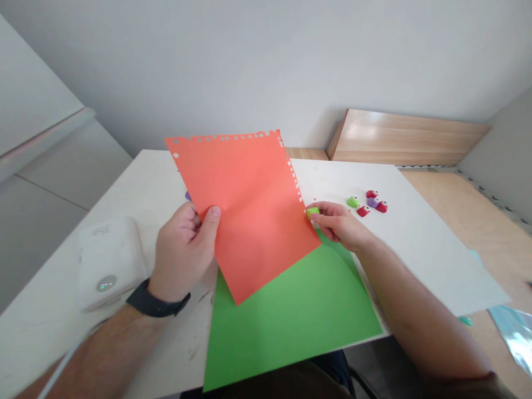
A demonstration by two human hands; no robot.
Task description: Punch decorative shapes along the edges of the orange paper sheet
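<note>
My left hand [187,246] grips the left edge of an orange sheet of paper [249,205], thumb on top. Small punched holes run along the sheet's top edge and down its right edge. At that right edge, my right hand [338,221] pinches a small green paper punch [312,212] between thumb and fingers. The orange sheet is held up at a tilt above a green sheet of paper [291,327], which lies on the white table and overhangs its front edge.
Several small red, purple and green punches [373,203] lie on the table to the right. A white box-shaped device [110,260] with a cable stands at the left. Behind the table is a wooden panel [399,138] near the wall.
</note>
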